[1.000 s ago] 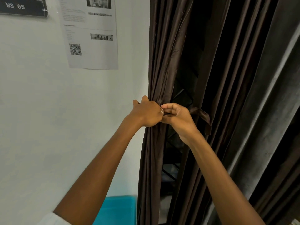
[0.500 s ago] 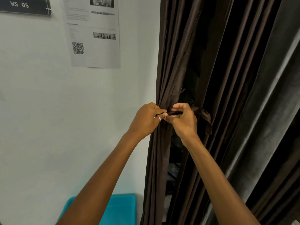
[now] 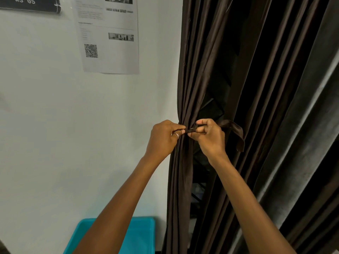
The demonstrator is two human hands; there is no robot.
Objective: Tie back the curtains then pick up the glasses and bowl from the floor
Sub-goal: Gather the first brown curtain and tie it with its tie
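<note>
Taut between both hands (image 3: 163, 139) (image 3: 211, 139), curtain tie (image 3: 189, 130).

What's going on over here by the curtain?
A person is tying back the dark brown curtain next to the white wall. The left hand and right hand each pinch the matching tie around the gathered folds, and its loose end hangs to the right. The knot doesn't look finished. A turquoise bin sits below. No glasses or bowl are in view.

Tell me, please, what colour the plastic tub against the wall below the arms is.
The tub is turquoise, shown best in the head view.
</note>
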